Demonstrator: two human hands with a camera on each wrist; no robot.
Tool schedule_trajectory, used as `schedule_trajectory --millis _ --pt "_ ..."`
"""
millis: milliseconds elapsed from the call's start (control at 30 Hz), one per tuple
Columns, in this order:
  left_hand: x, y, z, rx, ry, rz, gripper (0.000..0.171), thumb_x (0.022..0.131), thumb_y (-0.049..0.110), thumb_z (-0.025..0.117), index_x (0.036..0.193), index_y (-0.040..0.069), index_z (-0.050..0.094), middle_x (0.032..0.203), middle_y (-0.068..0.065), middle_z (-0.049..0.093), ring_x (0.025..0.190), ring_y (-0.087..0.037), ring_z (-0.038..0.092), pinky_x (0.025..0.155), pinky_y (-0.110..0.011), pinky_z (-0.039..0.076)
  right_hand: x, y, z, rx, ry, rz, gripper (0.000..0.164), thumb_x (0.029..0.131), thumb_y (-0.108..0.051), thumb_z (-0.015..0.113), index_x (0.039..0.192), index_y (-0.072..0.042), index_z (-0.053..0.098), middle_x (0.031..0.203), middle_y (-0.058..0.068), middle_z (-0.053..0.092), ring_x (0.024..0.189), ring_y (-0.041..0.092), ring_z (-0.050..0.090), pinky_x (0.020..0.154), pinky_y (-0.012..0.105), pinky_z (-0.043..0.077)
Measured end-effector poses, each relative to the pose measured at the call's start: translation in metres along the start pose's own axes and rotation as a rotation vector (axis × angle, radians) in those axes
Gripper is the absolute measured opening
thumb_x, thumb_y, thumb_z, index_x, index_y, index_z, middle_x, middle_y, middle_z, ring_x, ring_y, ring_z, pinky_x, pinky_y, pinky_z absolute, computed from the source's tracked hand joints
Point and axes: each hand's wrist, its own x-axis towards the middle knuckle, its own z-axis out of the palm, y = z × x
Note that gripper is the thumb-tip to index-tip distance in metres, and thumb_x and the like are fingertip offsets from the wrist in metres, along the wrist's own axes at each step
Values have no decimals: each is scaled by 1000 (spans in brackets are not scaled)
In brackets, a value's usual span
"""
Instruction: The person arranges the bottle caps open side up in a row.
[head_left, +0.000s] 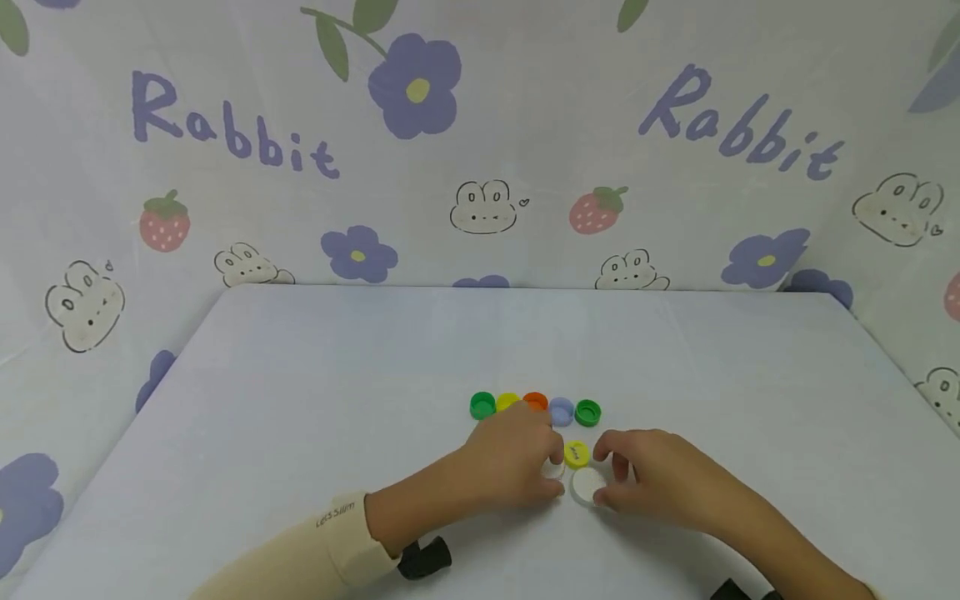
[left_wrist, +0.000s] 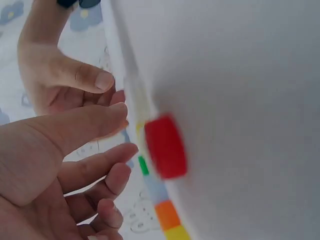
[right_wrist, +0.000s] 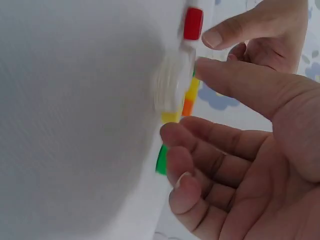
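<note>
My left hand (head_left: 513,458) hovers low at the table's middle, thumb and fingers apart around a partly hidden white cap (head_left: 554,468). A red cap (left_wrist: 167,146) lies just beyond its fingertips in the left wrist view; in the head view that cap is hidden. The right hand (head_left: 656,477) has loosely bent fingers, and its thumb is at the edge of a round white cap (head_left: 587,486). Whether the thumb touches it I cannot tell. Between the hands lies a yellow cap (head_left: 577,454) with a dark mark on top.
Behind the hands runs a row of caps: green (head_left: 482,406), yellow (head_left: 507,403), orange (head_left: 536,402), light purple (head_left: 561,411) and another green (head_left: 588,412). They stand on a white tabletop (head_left: 337,358). A rabbit-printed cloth (head_left: 540,125) hangs behind the table.
</note>
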Motion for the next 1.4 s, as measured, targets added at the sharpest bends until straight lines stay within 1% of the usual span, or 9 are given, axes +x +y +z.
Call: schedule_trajectory --millis 100,233,367,467,667,900,967,1133,1400 --pt "-4 6 8 79 -6 20 27 86 43 83 104 23 80 90 9 60 84 -11 48 68 -21 43 -4 -5 7 -62 -3 6 37 75 -25 91 102 -16 68 76 -10 55 67 9 48 62 29 43" --pt "-4 13 15 170 0 42 28 87 46 81 105 24 78 91 8 58 82 -11 45 66 -20 40 -5 -9 13 -117 10 5 37 73 -21 92 100 -17 67 73 -10 51 65 9 46 61 29 41" --pt "-4 18 17 207 -1 50 36 87 50 80 108 21 77 93 7 58 82 -12 44 67 -20 40 -3 -10 16 -138 23 -15 36 73 -17 92 99 -16 66 72 -10 50 64 8 44 60 28 40" --pt "-3 20 18 218 3 51 39 86 51 81 110 20 77 94 7 59 82 -12 44 66 -20 40 -3 -10 16 -144 35 -31 35 74 -16 91 98 -16 66 71 -11 49 63 7 43 61 28 40" --pt "-1 21 18 216 -7 53 38 87 50 80 109 20 76 95 6 61 81 -12 45 65 -20 40 -2 -10 17 -136 50 -40 33 73 -15 92 97 -14 69 70 -12 49 63 7 44 62 28 41" --pt "-2 22 17 199 -21 45 36 88 48 80 109 19 76 97 6 61 81 -12 44 64 -21 40 -1 -8 16 -119 45 -20 33 71 -18 92 94 -15 69 71 -12 50 64 7 44 61 27 40" --pt "-3 22 17 213 -16 49 36 88 48 80 110 20 76 98 6 61 80 -12 44 63 -21 40 -2 -8 16 -108 40 -24 33 71 -20 92 94 -15 69 72 -11 50 64 7 44 60 27 40" --pt "-9 22 15 291 31 80 33 91 46 77 111 20 75 97 7 60 81 -12 44 65 -20 38 -4 -6 12 -32 24 -70 31 75 -24 90 95 -16 68 74 -12 53 64 6 46 59 26 41" --pt "-27 21 10 476 207 257 20 97 36 73 111 23 76 94 10 60 76 -11 37 60 -19 28 -6 2 4 209 -30 -155 24 84 -25 84 97 -15 65 77 -12 60 65 5 54 61 25 48"
